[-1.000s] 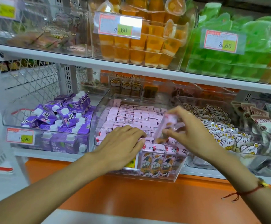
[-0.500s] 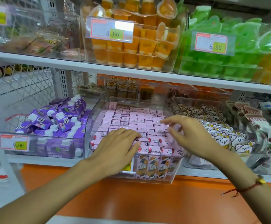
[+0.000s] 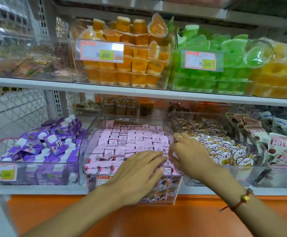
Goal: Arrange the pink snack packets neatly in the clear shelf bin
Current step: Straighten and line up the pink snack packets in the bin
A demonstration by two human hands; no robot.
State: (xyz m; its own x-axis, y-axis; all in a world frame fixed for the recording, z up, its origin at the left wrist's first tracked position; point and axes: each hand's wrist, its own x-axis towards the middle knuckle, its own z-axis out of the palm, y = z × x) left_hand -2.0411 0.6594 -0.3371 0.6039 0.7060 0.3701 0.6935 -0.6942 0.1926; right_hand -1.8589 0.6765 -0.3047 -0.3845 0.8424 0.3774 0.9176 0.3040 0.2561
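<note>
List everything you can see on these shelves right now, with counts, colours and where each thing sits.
pink snack packets: many, pink, rows in the middle clear bin
clear shelf bin: one, transparent, lower shelf centre
purple drink cartons: many, purple with white caps, lower left bin
bear-face snack packs: many, white, bin right of the pink one
orange jelly cups: many, orange, upper shelf centre
green jelly cups: many, green, upper shelf right
price tags: two read 8.60, upper bins
left hand: flat on the front pink packets
right hand: fingers at the packets' right edge

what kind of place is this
Most likely a shop's snack aisle: price tags clipped to clear bins, jelly cups stacked above, and white shelves filled with packaged goods.
</note>
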